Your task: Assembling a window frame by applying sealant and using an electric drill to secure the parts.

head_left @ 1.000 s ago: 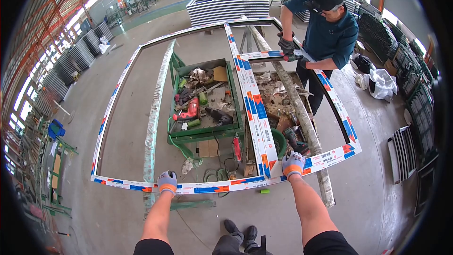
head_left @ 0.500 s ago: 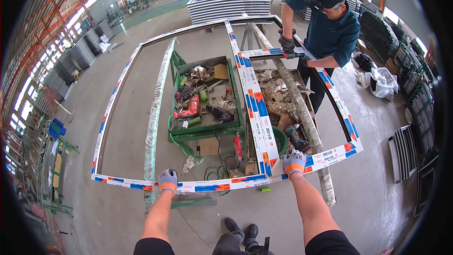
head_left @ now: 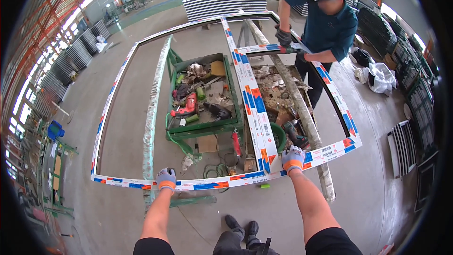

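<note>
A large window frame (head_left: 212, 183), wrapped in white film with blue and orange print, lies across two supporting rails. My left hand (head_left: 166, 178), in a grey and orange glove, is closed over its near bar beside the left rail (head_left: 152, 113). Farther right, my right hand (head_left: 293, 157), gloved alike, grips the same bar just right of where the wide dividing bar (head_left: 257, 113) meets it. Across the frame, a co-worker's dark-gloved hand (head_left: 283, 36) is at the short crossbar (head_left: 259, 48) with a power tool, mostly hidden by the glove.
Between the rails stands a green tool cart (head_left: 203, 132) holding a red power drill (head_left: 187, 106) and scraps. A second drill (head_left: 295, 134) lies near a green bucket (head_left: 278, 138). The right rail (head_left: 302, 104) passes beneath the frame. Stacked striped frames (head_left: 224, 2) stand behind.
The co-worker's gloved hand and tool have shifted slightly left and up in the picture, and the co-worker's head has turned. Both my hands keep their hold on the near bar.
</note>
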The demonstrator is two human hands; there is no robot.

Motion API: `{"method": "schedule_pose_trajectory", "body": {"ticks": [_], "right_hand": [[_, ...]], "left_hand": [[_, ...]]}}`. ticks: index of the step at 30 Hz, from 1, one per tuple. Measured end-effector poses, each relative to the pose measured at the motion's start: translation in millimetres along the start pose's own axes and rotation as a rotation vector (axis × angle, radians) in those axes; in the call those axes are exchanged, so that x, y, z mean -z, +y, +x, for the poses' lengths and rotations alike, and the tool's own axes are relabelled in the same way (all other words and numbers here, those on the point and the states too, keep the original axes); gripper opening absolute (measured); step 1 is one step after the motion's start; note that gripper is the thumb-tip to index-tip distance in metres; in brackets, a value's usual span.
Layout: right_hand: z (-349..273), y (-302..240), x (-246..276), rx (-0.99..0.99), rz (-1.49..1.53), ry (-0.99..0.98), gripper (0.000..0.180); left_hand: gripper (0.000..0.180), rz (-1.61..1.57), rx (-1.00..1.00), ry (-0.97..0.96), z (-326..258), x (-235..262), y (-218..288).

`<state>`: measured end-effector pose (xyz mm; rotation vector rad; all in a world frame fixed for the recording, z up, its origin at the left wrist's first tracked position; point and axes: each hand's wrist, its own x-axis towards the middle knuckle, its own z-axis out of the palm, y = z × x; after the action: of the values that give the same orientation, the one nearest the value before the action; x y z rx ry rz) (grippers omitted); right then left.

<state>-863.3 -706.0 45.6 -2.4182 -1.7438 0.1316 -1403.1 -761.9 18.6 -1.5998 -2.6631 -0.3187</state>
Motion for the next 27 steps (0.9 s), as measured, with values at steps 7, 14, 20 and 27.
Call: {"method": "schedule_pose_trajectory", "body": {"ticks": [7, 14, 20, 27], "right_hand": [[2.9, -12.0, 5.3, 0.007, 0.044, -0.045, 0.039], [2.2, -1.9, 1.8, -0.008, 0.027, -0.038, 0.035], [1.1, -3.9, 5.6, -0.011, 0.03, -0.056, 0.035], [2.0, -4.3, 7.0, -0.011, 0.04, -0.059, 0.034]], "left_hand": [[0.034, 0.027, 0.081, 0.024, -1.2, 2.9, -8.7], [0.035, -0.021, 0.07, 0.001, 0.0, -4.0, -4.8], [0.034, 0.017, 0.082, -0.049, -3.0, 8.3, 4.7], [0.033, 0.004, 0.083, -0.03, -2.4, 6.9, 4.7]]}}
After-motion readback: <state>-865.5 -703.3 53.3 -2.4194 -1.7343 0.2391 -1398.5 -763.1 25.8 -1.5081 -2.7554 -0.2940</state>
